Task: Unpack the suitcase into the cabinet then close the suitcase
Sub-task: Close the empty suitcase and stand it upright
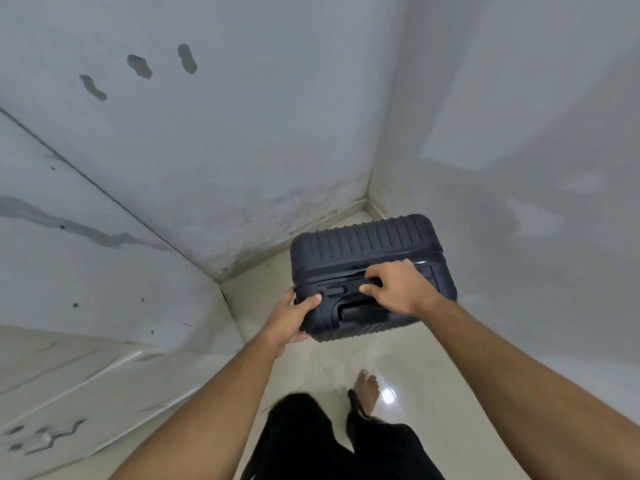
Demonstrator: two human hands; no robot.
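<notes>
Suitcase (370, 271) stands shut & upright on the floor (408, 362) in the room corner, top face toward the cam. Right hand (394, 289) is curled round the carry handle (367, 284); left hand (294, 315) clamps the near top corner, thumb on top. Risk: lifted by the handle alone it prob swings or twists, and the smooth corner could slip from the left palm onto the bare foot (367, 389) close below. Shell is dark, hard, ribbed w/ rounded corners; floor is glossy pale tile; walls (242, 150) matte, patchy plaster
</notes>
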